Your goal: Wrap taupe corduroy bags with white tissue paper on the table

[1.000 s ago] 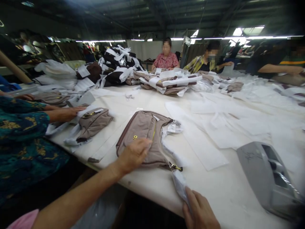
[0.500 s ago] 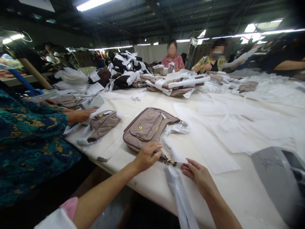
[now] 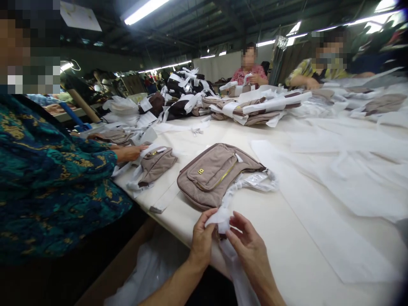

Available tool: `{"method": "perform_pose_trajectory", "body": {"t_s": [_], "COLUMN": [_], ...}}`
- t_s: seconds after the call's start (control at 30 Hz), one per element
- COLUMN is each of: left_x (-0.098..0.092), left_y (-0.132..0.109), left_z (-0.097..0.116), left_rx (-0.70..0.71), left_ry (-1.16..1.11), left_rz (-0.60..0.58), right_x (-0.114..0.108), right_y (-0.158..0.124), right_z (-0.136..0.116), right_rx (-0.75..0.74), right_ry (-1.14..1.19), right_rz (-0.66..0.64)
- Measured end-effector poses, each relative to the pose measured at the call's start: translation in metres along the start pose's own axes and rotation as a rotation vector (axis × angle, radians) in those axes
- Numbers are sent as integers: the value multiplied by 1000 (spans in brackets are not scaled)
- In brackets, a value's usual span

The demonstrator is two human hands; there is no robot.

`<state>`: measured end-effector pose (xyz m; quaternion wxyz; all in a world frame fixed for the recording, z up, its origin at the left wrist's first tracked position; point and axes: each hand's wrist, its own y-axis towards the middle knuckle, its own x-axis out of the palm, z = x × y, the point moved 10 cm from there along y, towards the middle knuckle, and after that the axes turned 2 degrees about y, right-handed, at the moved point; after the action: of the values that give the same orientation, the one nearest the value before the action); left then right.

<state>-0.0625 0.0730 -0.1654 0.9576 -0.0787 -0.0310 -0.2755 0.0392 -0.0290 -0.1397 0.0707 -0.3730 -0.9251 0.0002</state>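
A taupe shoulder bag (image 3: 204,170) with a yellow logo and a yellow-edged front zip lies face up on the table in front of me. White tissue paper (image 3: 219,219) is wrapped round the near end of its strap. My left hand (image 3: 204,238) pinches this paper between thumb and fingers. From the other side, my right hand (image 3: 247,240) holds the paper's edge with curved fingers. Below my hands, a white-wrapped strap (image 3: 232,259) hangs over the table edge. The metal fitting at the strap end is mostly hidden. Another white-wrapped strap length (image 3: 255,182) curves off the bag's right side.
At my left, a co-worker in a patterned teal top (image 3: 60,178) handles a smaller taupe bag (image 3: 157,165). Stacked taupe bags (image 3: 251,111) and a dark bag pile (image 3: 188,91) stand farther back. White paper sheets (image 3: 318,199) cover the right side. Two people sit across the table.
My left hand has left the bag's lower edge and grips the tissue at the strap end. My right hand has moved in beside it. The view has turned left.
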Motion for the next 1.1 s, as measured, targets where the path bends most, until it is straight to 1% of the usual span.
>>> {"method": "perform_pose_trajectory", "body": {"t_s": [0.07, 0.13, 0.17, 0.23, 0.3, 0.37, 0.43, 0.5, 0.57, 0.63, 0.73, 0.83, 1.0, 1.07, 1.1], "left_x": [1, 4, 5, 4, 6, 9, 18, 31, 42, 46, 45, 44, 50, 51, 49], "left_y": [-1, -2, -3, -6, -11, -16, -20, -22, -21, -16, -5, 2, 2, 3, 4], "left_z": [-6, -2, 4, 25, 51, 76, 95, 105, 106, 102, 92, 88, 85, 80, 77], "left_rx": [-50, -49, -20, 100, 280, 460, 607, 728, 797, 797, 699, 623, 533, 482, 432], "left_ry": [-97, -99, -55, 115, 337, 518, 661, 812, 960, 1073, 1204, 1299, 1382, 1352, 1308], "left_rz": [17, 14, 9, -11, -54, -119, -215, -350, -475, -553, -626, -682, -839, -896, -919], "right_x": [-1, 6, 9, 12, 10, 9, 9, 9, 10, 12, 18, 22, 25, 23, 24], "right_y": [-2, -2, -2, -2, -1, 1, 3, 4, 3, 2, -1, -3, -6, -3, -1], "right_z": [16, 18, 17, 16, 16, 15, 13, 9, 5, 0, -8, -12, -1, 8, 13], "right_rx": [161, 210, 211, 207, 199, 169, 129, 80, 33, -7, -72, -132, -179, -184, -190], "right_ry": [79, 120, 139, 165, 151, 90, -2, -99, -190, -276, -400, -493, -624, -662, -638], "right_rz": [38, -11, -42, -51, -6, 36, 70, 104, 139, 158, 172, 196, 235, 250, 230]}}
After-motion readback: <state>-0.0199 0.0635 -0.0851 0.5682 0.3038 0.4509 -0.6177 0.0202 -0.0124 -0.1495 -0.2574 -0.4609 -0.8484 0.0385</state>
